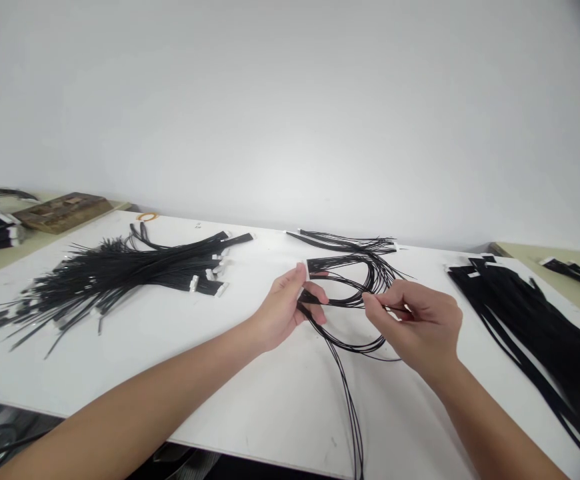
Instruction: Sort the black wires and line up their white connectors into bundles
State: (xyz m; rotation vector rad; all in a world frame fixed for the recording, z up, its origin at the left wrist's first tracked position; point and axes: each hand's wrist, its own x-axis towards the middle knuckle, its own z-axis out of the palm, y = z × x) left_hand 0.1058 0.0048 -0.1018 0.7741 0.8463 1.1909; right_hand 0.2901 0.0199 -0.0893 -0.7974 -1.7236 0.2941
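Bare forearms come in nearest the camera, the left (pixel 135 407) and the right (pixel 495 420), on either side of the looped black wires (pixel 340 303), which are held up over the white table (pixel 220 393). At the left end of those loops, the left hand (pixel 283 310) grips them with its thumb up against a white connector (pixel 305 268), fingers curled behind. At their right side, the right hand (pixel 423 327) is closed, thumb and forefinger pinching what look like thin strands, though blur hides exactly which. Some strands hang down from the loops past the table's near edge.

Beyond the loops lies a small wire bundle (pixel 345 241). Left of them spreads a large wire pile (pixel 135 270) with white connectors at both ends; farther left are a yellow ring (pixel 147 217) and a worn wooden block (pixel 65 212). Right of the loops, a thick stack of black cables (pixel 535 327) runs toward the camera.
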